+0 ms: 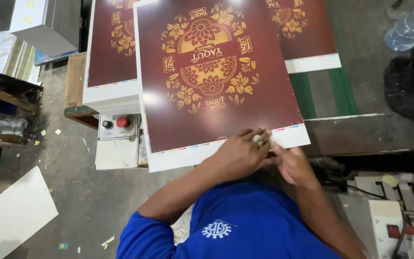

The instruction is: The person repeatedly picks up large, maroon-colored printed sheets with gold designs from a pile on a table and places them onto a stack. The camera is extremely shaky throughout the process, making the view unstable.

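Note:
A large glossy maroon printed sheet (216, 72) with gold floral ornament and a white margin is held out in front of me. My left hand (240, 153), with a ring on one finger, grips its near white edge with the fingers on top. My right hand (291, 165) pinches the same edge just to the right, partly tucked under the sheet. Beneath it lie stacks of identical maroon sheets (111, 52), one at the left and another at the upper right (303, 33).
A control box with a red button (122, 122) and a black knob sits under the left stack. A wooden pallet (75, 91), stacked printed boxes (5, 55), a white sheet on the floor (17, 213), a plastic bottle (410, 29) and machine parts (389, 216) surround me.

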